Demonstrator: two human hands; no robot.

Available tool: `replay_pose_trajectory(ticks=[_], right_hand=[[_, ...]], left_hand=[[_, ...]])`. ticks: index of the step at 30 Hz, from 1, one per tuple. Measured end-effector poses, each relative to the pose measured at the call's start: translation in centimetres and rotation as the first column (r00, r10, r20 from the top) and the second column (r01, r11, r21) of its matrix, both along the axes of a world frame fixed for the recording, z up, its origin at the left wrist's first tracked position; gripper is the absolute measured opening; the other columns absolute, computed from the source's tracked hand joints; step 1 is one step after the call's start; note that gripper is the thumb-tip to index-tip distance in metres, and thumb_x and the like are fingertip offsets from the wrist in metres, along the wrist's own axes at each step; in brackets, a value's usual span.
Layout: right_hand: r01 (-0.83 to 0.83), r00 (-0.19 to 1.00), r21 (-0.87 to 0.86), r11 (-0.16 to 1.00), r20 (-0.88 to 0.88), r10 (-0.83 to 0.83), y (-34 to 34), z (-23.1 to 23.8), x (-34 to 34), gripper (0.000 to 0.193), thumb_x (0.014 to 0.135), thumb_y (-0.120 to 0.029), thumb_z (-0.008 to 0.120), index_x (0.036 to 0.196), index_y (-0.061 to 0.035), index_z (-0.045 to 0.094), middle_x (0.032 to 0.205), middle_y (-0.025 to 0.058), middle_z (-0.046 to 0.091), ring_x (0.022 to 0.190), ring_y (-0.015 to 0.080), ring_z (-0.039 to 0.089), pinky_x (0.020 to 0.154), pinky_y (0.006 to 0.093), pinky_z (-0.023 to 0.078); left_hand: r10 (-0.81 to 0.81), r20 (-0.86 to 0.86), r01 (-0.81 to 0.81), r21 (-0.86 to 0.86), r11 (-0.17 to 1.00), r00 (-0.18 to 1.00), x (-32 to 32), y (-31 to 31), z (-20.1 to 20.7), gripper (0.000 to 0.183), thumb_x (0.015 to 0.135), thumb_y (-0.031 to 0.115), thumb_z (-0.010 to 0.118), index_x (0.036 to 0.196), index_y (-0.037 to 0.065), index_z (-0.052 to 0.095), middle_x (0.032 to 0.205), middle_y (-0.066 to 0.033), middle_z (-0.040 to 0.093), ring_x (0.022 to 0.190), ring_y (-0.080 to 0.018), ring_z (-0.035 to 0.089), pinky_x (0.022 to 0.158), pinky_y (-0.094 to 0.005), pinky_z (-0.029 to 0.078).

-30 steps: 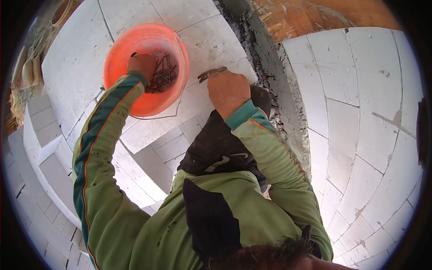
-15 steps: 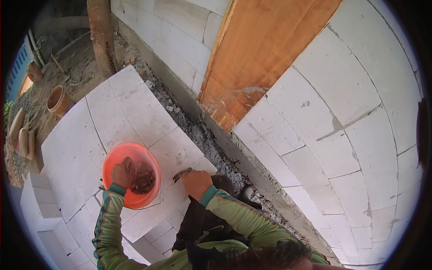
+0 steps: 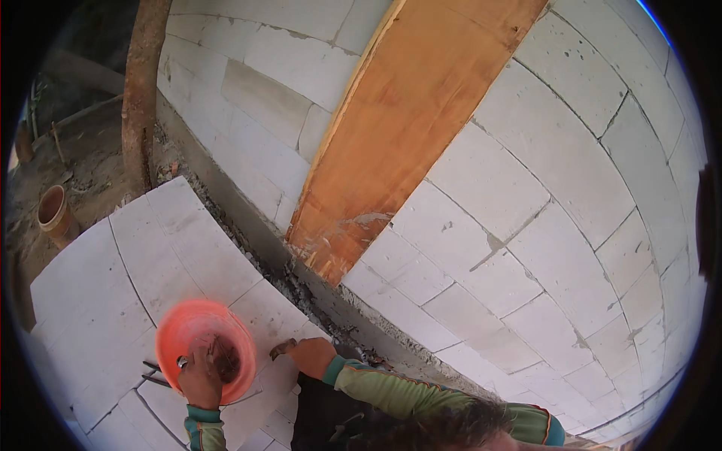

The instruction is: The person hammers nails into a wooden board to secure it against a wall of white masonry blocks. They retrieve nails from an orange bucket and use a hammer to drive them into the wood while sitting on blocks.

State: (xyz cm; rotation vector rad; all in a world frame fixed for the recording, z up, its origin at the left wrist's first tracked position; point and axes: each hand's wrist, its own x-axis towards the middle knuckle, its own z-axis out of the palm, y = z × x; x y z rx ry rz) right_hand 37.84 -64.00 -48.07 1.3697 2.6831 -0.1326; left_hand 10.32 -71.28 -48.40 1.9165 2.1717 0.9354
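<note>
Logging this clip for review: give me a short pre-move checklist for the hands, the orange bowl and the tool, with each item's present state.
1. Left hand at the orange bowl, reaching into it: ok.
2. Bowl resting flat on the white blocks: ok.
3. Bowl contents: dark material inside; what it is, cannot tell.
4. Right hand in a closed grip on a small tool: ok; kind of tool, cannot tell.
5. Leaning wooden plank apart from both hands: ok.
6. Dark rods lying beside the bowl, close to the left hand: not ok.
</note>
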Motion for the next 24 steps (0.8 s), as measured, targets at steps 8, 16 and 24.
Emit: replay_pose_trajectory(ticks=[8, 16, 24], right_hand=[[-0.022, 1.0, 0.064, 0.998, 0.021, 0.02, -0.6, -1.6, 1.0, 0.024, 0.089, -0.016, 0.053, 0.109, -0.0053, 0.062, 0.078, 0.0136, 0.068, 0.07, 0.0325, 0.069, 0.057, 0.0455, 0.053], [-0.002, 0.999, -0.059, 0.998, 0.048, 0.005, -1.7, -0.3, 1.5, 0.035, 0.09, -0.016, 0.053, 0.124, -0.0148, 0.059, 0.082, 0.0157, 0.068, 0.075, 0.035, 0.069, 0.06, 0.047, 0.054], [0.138, 0.873, -0.163, 0.977, -0.445, -0.198, 1.9, -3.7, 8.8, 0.043, 0.097, -0.027, 0.052, 0.139, -0.0195, 0.052, 0.109, 0.0169, 0.068, 0.091, 0.0407, 0.066, 0.077, 0.0489, 0.053]], left_hand=[[0.078, 0.277, -0.141, 0.214, 0.967, 0.958, 0.6, -0.1, -0.1, 0.01, 0.091, 0.011, 0.058, 0.099, 0.006, 0.062, 0.091, -0.0173, 0.067, 0.079, -0.0381, 0.065, 0.066, -0.0461, 0.05], [0.06, 0.401, -0.163, 0.229, 0.96, 0.914, -0.4, -0.4, -1.1, 0.009, 0.091, 0.01, 0.056, 0.097, 0.004, 0.059, 0.086, -0.0171, 0.064, 0.076, -0.0353, 0.063, 0.068, -0.0423, 0.049], [-0.056, 0.453, -0.1, 0.314, 0.944, 0.89, -0.3, 0.0, -1.3, 0.008, 0.092, 0.008, 0.054, 0.096, 0.003, 0.059, 0.087, -0.016, 0.065, 0.076, -0.0337, 0.063, 0.068, -0.041, 0.049]])
